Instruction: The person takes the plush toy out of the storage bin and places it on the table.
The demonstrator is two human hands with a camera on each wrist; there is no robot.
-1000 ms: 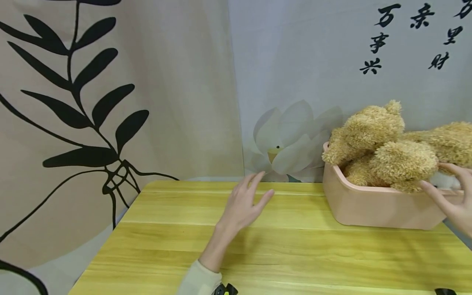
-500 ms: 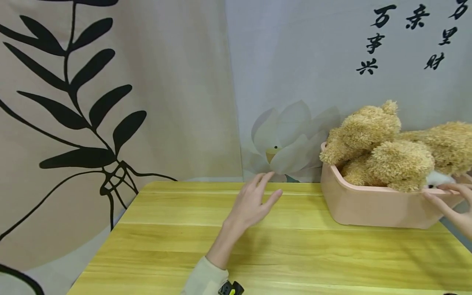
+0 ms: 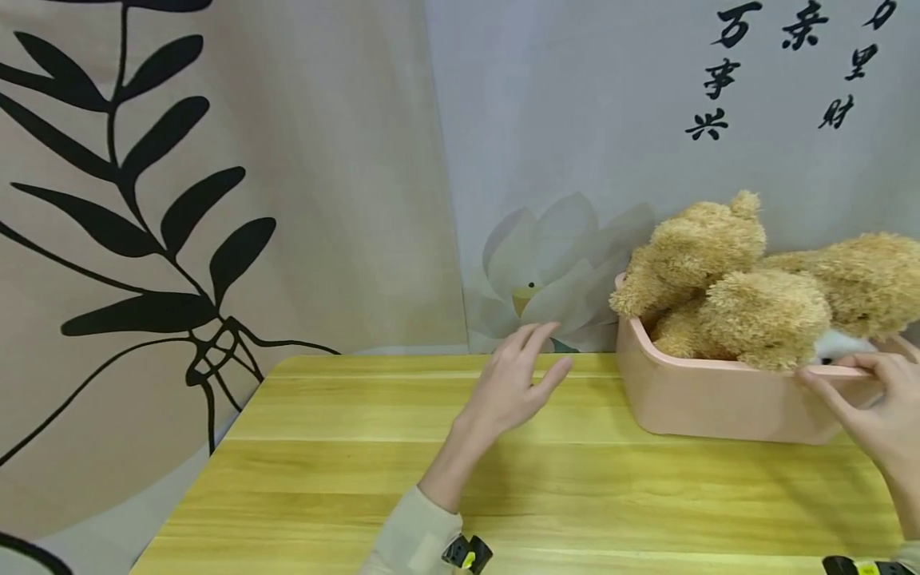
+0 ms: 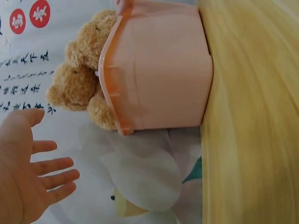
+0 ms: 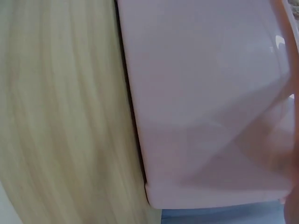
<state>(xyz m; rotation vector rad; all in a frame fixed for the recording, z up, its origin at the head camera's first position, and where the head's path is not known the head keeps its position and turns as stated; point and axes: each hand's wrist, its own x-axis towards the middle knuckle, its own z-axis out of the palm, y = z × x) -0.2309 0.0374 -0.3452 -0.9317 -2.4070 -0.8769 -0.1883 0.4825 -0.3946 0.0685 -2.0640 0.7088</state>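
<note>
A pink plastic storage bin (image 3: 719, 403) stands at the right end of the wooden table, filled with golden-brown teddy bears (image 3: 765, 319). A small white furry thing (image 3: 839, 345) with a dark spot peeks over the front rim, its kind unclear. My right hand (image 3: 887, 403) grips that rim near the right corner, thumb on the outer wall and fingers over the edge. Left of the bin, my left hand (image 3: 513, 387) hovers above the tabletop, fingers spread and touching nothing. In the left wrist view the left hand (image 4: 23, 168) is apart from the bin (image 4: 163, 70).
The wooden tabletop (image 3: 431, 463) stretches left and in front of the bin. Behind it hangs a printed curtain (image 3: 359, 176) with dark leaves, a pale flower and black characters. The table's right edge lies close beside the bin.
My right hand has come left and down from beside the bears onto the bin's rim, where it now grips. The left hand has drifted right toward the bin. The head view has shifted slightly.
</note>
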